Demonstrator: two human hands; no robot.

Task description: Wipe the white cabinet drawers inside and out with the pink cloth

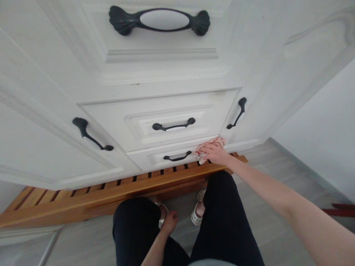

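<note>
My right hand [215, 152] presses a crumpled pale pink and white cloth with red marks [203, 158] against the right end of the lowest drawer front [155, 159]. Its fingers lie over the cloth, which is bunched below and around them. Just left of the cloth is that drawer's dark handle [177, 156]. Down between my knees hangs my left hand [169, 222], fingers curled in and nothing visible in it, apart from the cabinet.
The white cabinet [177, 81] has more dark handles, including a large upper one [165, 20]. A slatted wooden bench [116, 192] runs along its base, close to my knees. A white wall [318, 122] stands at right, above grey flooring [294, 184].
</note>
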